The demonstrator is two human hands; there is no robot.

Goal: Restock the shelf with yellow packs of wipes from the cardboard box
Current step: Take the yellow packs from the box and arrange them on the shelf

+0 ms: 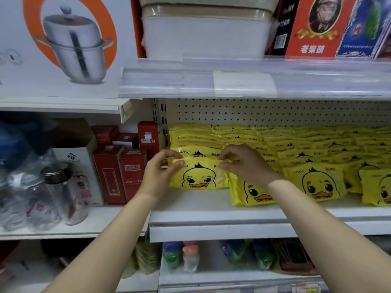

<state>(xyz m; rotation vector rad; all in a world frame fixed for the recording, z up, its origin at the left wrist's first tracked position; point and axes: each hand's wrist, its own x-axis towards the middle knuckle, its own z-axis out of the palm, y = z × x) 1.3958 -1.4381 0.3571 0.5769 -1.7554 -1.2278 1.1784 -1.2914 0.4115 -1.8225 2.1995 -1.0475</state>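
Observation:
A yellow pack of wipes (200, 176) with a duck face stands at the front of the leftmost row on the white shelf (211, 210). My left hand (163, 172) pinches its top left corner and my right hand (243, 163) pinches its top right edge. Behind it run several rows of the same yellow packs (296, 144), leaning back toward the pegboard. Another front pack (249, 193) leans just right of the held one, partly under my right wrist. The cardboard box is not in view.
Red cup boxes (120, 172) and clear bottles (63, 193) fill the neighbouring shelf on the left. The shelf above (232, 81) overhangs the wipes with a clear price strip. A pot box (69, 43) and a white container (207, 32) stand higher up. Bottles sit on the shelf below.

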